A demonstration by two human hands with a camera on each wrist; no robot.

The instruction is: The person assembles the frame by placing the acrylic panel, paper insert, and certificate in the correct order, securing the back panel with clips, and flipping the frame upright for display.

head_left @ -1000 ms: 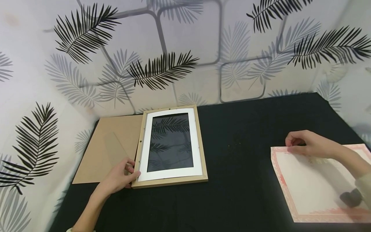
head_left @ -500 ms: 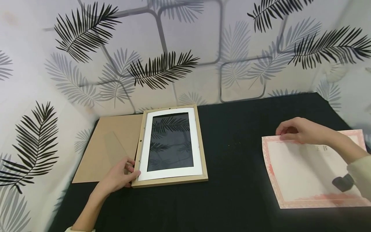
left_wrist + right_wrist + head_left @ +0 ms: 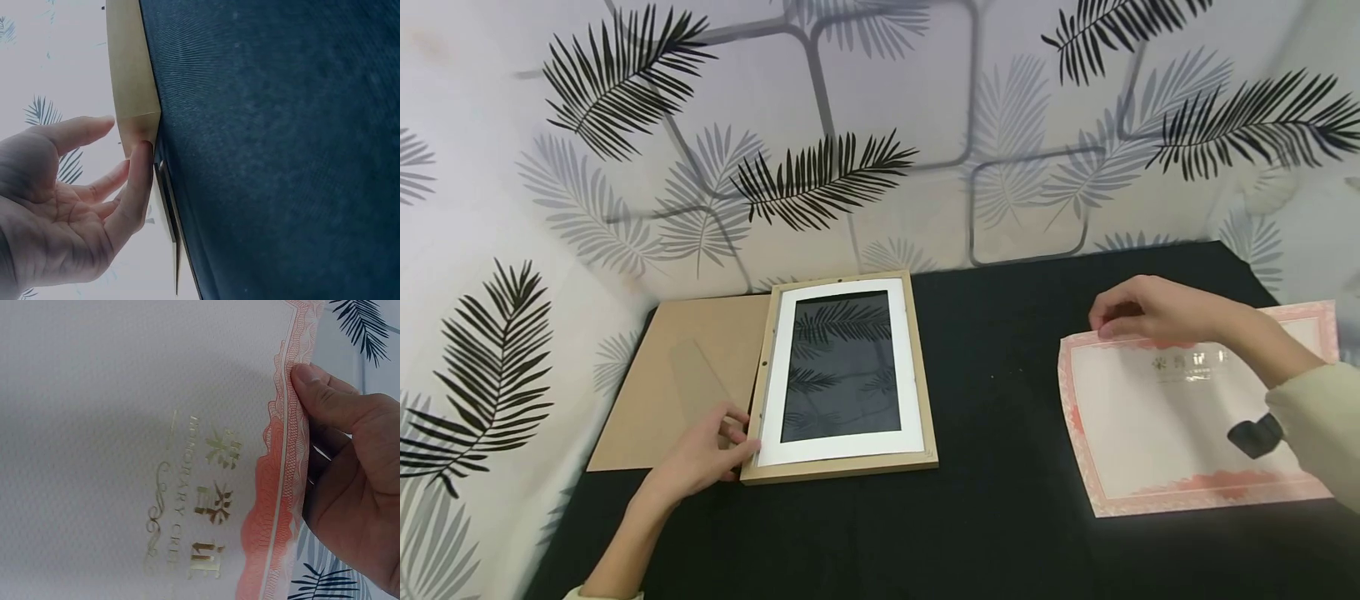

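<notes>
Pink-bordered paper [image 3: 1150, 417] is being pinched along its far edge by the right hand [image 3: 1165, 310], over the right side of the black cloth [image 3: 992, 517]. Well apart, the left hand [image 3: 696, 458] is holding the near left corner of a wooden frame [image 3: 842, 471]; a brown board [image 3: 640, 408] is lying just left, a leaf-patterned backdrop [image 3: 1030, 50] rising behind.

Certificate [image 3: 1180, 425]: gold Chinese characters [image 3: 214, 503], 荣誉证, legible beside the pink border [image 3: 269, 500]; beneath them, smaller gold capitals [image 3: 183, 487] read HONORARY, followed by a word beginning CR, its remainder unclear.
</notes>
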